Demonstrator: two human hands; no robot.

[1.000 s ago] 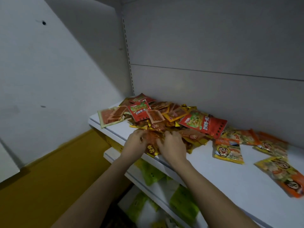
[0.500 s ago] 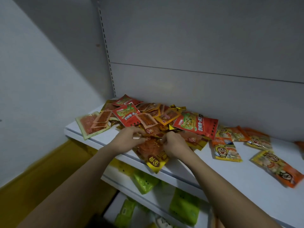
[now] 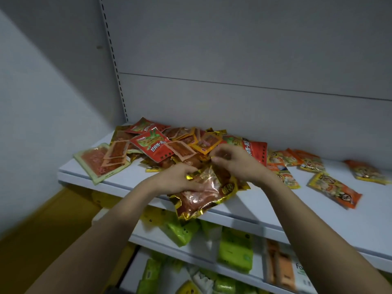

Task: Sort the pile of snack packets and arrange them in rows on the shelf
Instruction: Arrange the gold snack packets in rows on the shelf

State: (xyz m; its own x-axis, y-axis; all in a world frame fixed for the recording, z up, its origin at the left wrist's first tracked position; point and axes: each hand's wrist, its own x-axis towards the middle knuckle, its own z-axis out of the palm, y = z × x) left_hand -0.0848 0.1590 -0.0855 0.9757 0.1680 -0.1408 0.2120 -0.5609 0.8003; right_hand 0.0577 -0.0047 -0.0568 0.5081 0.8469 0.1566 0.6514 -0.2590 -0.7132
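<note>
A pile of red, orange and gold snack packets (image 3: 169,143) lies at the left back of the white shelf (image 3: 318,215). My left hand (image 3: 176,179) grips a stack of gold-edged packets (image 3: 203,196) that juts over the shelf's front edge. Just behind it, my right hand (image 3: 235,162) pinches a small gold packet (image 3: 220,154) out of the pile. A large red packet (image 3: 254,152) sits partly hidden behind my right hand. Several yellow-orange packets (image 3: 335,189) lie spread flat on the right of the shelf.
A pale green packet (image 3: 93,164) lies at the shelf's left end. The lower shelf (image 3: 191,249) holds green and orange packs. A grey back panel (image 3: 233,60) and a side wall close in the shelf. Yellow floor shows at lower left.
My left hand has gathered gold-edged packets into a stack and drawn it to the shelf's front edge. My right hand has lifted from the stack and pinches a packet farther back.
</note>
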